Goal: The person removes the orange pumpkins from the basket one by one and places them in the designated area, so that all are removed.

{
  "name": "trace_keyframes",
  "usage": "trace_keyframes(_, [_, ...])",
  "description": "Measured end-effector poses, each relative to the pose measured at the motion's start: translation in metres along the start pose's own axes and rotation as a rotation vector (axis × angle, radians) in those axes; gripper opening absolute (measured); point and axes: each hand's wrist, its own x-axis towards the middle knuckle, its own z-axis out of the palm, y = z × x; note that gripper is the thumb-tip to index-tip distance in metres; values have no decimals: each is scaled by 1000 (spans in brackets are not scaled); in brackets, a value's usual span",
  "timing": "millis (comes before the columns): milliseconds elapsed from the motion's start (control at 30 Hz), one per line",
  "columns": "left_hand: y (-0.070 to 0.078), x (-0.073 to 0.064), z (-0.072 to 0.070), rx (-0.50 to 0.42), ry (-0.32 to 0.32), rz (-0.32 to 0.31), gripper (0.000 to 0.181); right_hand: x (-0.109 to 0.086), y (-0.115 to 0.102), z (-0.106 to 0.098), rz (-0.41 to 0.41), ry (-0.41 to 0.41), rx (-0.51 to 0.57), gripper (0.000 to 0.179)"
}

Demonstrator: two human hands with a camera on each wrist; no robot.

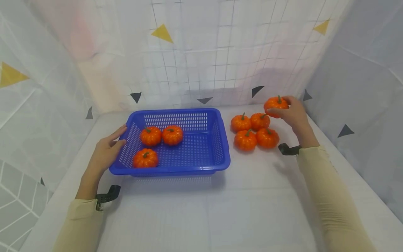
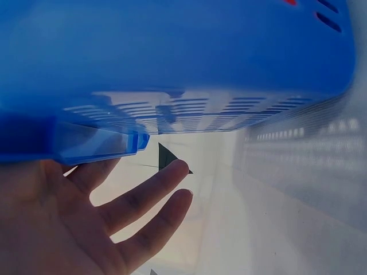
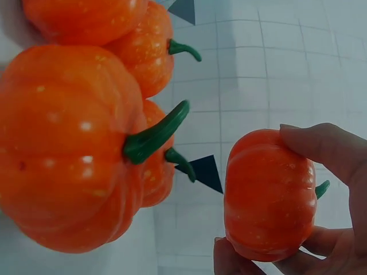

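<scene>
My right hand (image 1: 294, 112) holds a small orange pumpkin (image 1: 274, 105) above the back right of the table, thumb on one side and fingers on the other. In the right wrist view this held pumpkin (image 3: 269, 195) has its green stem pointing toward the palm. Several more pumpkins (image 1: 245, 140) sit in a cluster just left of that hand. At the left end of the blue plastic basket (image 1: 189, 170), my left hand (image 1: 105, 150) rests by the rim. Its fingers (image 2: 146, 195) extend loosely along the outside. Three pumpkins (image 1: 146, 159) lie in the basket's left half.
A white table (image 1: 195, 213) carries the basket and pumpkins. White sheeting (image 1: 195, 52) with grid lines and dark and yellow triangles hangs behind, and grey-white sheets (image 1: 368, 87) close in both sides. Each wrist wears a black strap with a camera (image 1: 113, 191).
</scene>
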Motion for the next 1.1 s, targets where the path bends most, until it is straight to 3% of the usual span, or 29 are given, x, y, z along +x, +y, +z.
trace_keyframes(600, [-1, 0, 1, 5, 2, -19, 52, 21, 36, 2, 69, 30, 8, 94])
trace_keyframes(1100, [0, -1, 1, 19, 8, -17, 52, 34, 52, 7, 142, 28, -13, 91])
